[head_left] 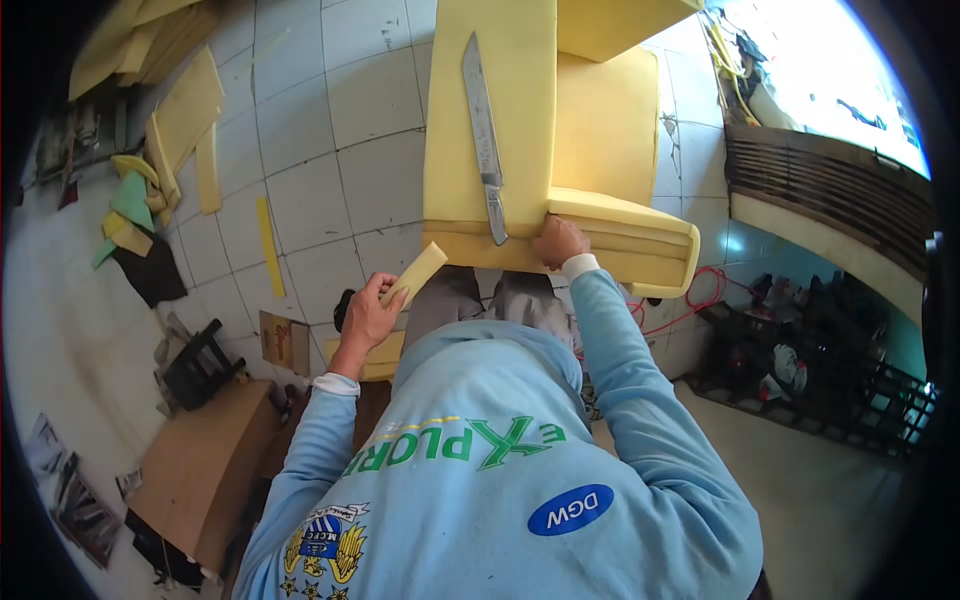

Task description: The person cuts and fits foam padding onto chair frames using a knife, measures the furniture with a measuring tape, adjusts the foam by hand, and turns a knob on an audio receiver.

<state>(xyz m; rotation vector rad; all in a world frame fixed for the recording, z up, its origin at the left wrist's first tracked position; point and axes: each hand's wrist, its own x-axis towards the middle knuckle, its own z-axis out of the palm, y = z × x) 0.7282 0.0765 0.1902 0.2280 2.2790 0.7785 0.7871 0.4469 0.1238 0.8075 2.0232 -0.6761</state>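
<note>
My left hand (372,316) is closed around the lower end of a small yellow foam strip (422,270), which tilts up to the right. At the front corner of a long yellow foam block (455,150), my right hand (561,243) rests with curled fingers. It touches a layered foam piece (640,240) that sticks out to the right. Whether its fingers grip anything is hidden. On top of the long block lies a large knife (484,135), its blade pointing away from me and its handle near the front edge.
Foam offcuts (190,110) and a thin yellow strip (268,245) lie on the tiled floor (375,110) at left. A brown box-like piece (205,470) stands at lower left. To the right are a slatted wooden piece (810,180), a red cable (715,290) and a black crate (800,390).
</note>
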